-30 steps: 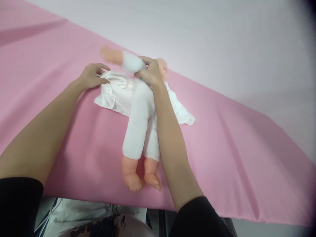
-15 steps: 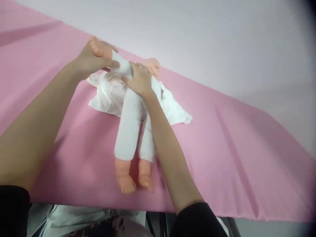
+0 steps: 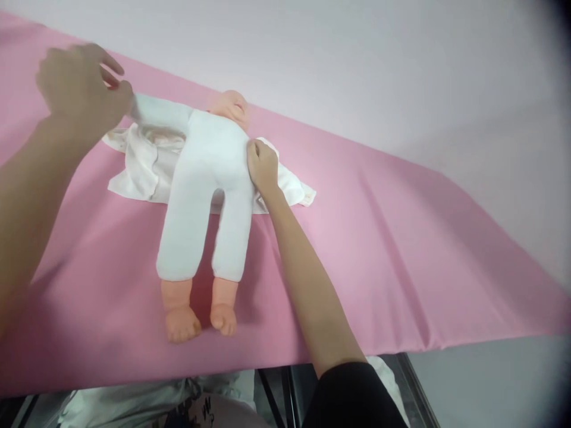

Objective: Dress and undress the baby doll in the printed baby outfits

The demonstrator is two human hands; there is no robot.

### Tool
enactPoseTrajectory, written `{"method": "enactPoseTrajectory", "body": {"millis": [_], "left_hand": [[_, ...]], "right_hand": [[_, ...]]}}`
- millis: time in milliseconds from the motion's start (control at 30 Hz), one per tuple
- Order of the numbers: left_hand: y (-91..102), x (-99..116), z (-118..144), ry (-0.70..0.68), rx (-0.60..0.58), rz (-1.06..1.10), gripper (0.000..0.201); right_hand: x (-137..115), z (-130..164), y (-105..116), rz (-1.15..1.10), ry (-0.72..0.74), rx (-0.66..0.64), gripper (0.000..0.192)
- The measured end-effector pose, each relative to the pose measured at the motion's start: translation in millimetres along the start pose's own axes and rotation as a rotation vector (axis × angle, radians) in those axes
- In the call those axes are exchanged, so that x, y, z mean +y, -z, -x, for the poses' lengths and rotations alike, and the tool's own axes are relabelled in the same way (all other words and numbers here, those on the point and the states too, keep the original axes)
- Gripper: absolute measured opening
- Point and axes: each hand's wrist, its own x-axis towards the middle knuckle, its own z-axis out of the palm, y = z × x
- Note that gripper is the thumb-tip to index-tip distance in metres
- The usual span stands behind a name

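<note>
A baby doll (image 3: pixel 209 148) with a white cloth body lies face up, its bare feet toward me. Its arm on the left is stretched out sideways, and my left hand (image 3: pixel 82 89), slightly blurred, is closed around the end of it, hiding the doll's hand. Against the doll's other side, my right hand (image 3: pixel 264 166) is curled closed at the upper body; the doll's arm there is hidden. A white baby garment (image 3: pixel 140 169) is spread open beneath the doll, its sleeves reaching out to both sides.
A pink sheet (image 3: pixel 357 267) covers the table, with creases at the right. Behind it rises a pale wall (image 3: pixel 334 65). Below the front edge, white fabric (image 3: pixel 129 404) and dark metal legs (image 3: pixel 289 395) show.
My left hand has moved left, drawing the doll's arm out straight. My right hand has left that arm and gone down to the doll's other side. The view has shifted, and the doll's legs lie farther apart.
</note>
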Motion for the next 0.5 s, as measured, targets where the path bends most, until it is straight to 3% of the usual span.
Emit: {"method": "enactPoseTrajectory", "body": {"millis": [200, 367, 500], "left_hand": [[3.1, 38, 17, -0.134, -0.138, -0.079, 0.065], [-10.4, 95, 38, -0.494, -0.226, 0.201, 0.056], [-28.7, 150, 39, -0.794, -0.263, 0.11, 0.048]], "right_hand": [[11, 9, -10, 0.418, 0.026, 0.077, 0.039], [7, 12, -9, 0.439, -0.086, 0.121, 0.033], [5, 14, -8, 0.408, -0.263, 0.089, 0.035]]}}
